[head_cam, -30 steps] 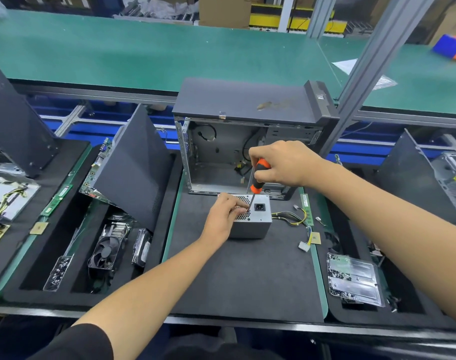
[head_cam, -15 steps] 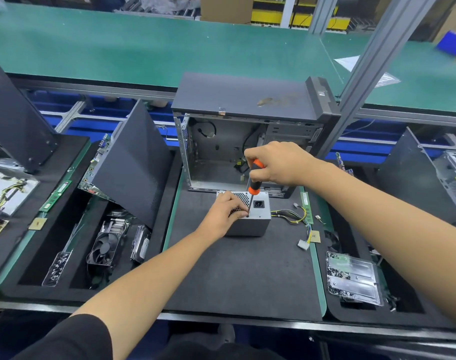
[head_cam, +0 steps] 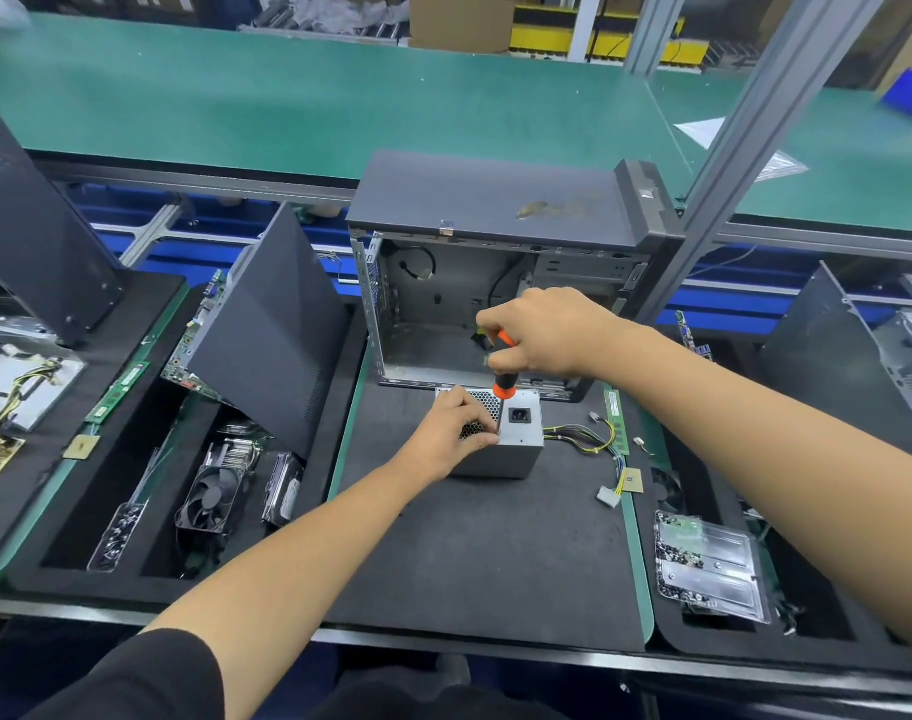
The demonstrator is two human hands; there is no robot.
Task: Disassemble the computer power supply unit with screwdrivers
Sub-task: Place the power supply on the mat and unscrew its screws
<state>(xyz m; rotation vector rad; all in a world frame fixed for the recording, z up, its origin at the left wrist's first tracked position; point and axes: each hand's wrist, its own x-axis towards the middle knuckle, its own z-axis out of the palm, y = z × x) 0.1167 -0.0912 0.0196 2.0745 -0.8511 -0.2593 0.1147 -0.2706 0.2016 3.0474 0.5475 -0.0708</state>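
Bracing the rigid, seemingly heavy power supply unit [head_cam: 516, 439] by its vented top with my curled left hand [head_cam: 451, 433], my right hand [head_cam: 547, 332] gripped the screwdriver [head_cam: 505, 384] upright.

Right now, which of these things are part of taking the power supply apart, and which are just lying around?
Part of the job:
- power supply, gripped by the left hand
- screwdriver, in the right hand, tip down on the power supply's top
- its wires

Lying about:
- empty computer case
- fan
- memory stick
- side panel
- plastic tray
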